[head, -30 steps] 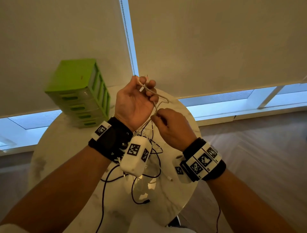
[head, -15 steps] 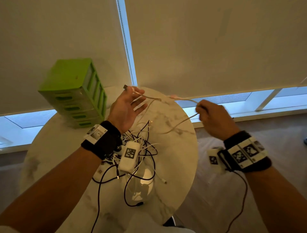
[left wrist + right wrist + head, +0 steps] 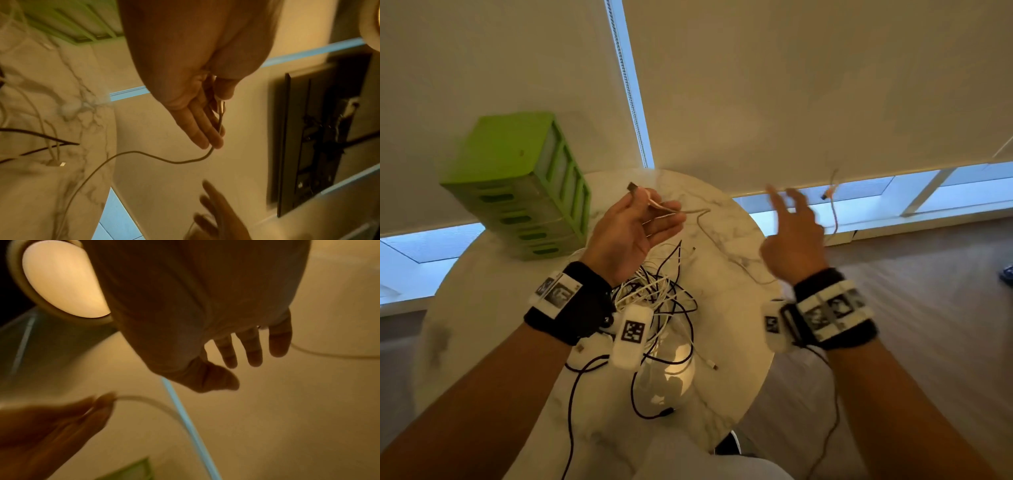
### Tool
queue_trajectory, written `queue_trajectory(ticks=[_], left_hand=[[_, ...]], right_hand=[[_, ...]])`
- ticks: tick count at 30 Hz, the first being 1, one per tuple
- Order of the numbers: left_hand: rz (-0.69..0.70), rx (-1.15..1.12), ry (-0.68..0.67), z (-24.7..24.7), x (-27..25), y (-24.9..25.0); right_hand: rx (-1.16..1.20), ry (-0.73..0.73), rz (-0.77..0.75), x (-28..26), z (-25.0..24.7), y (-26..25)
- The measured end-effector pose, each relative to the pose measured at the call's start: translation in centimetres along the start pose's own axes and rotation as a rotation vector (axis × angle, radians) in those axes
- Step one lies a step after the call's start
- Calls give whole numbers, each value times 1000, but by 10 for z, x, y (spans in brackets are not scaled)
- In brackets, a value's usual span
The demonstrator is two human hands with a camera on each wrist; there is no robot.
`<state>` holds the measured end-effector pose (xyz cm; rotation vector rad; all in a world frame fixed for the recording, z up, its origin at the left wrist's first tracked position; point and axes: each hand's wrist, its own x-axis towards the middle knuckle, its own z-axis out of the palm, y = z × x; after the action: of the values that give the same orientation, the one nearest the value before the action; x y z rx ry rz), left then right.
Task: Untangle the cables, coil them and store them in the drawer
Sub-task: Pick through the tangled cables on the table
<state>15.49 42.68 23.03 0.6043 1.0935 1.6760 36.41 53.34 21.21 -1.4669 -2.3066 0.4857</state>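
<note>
My left hand (image 3: pixel 657 212) lies palm up over the far side of the table. Its thumb pinches a beige cable (image 3: pixel 702 219) just behind the plug (image 3: pixel 632 187). In the left wrist view the cable (image 3: pixel 144 154) leaves the straight fingers (image 3: pixel 205 129) and sags toward the table. Its far end (image 3: pixel 831 202) swings in the air to the right. My right hand (image 3: pixel 787 212) is blurred beside the table's right edge, its fingers (image 3: pixel 252 350) spread and holding nothing. A tangle of black and white cables (image 3: pixel 654 294) lies under my left wrist. The green drawer unit (image 3: pixel 510 161) stands at the back left, drawers closed.
The round marble table (image 3: pixel 482 308) stands against a wall of lowered blinds (image 3: pixel 791 85). A black cable's plug (image 3: pixel 664 413) lies near the front edge. Wood floor (image 3: pixel 928 308) lies to the right.
My right hand pulled the beige cable out to the right, then let it go and opened. The freed end now swings at the right. My left hand still pinches the plug end.
</note>
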Motion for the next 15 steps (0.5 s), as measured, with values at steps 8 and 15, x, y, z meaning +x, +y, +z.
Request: queue_trajectory(ticks=[8,15], left_hand=[[42,77,-84,-1,-9,4],[123,-58,-21,-27,-11,16]], right_hand=[[383,-210,-261,10,65,-48],[186,-217,-145,27,55,16]])
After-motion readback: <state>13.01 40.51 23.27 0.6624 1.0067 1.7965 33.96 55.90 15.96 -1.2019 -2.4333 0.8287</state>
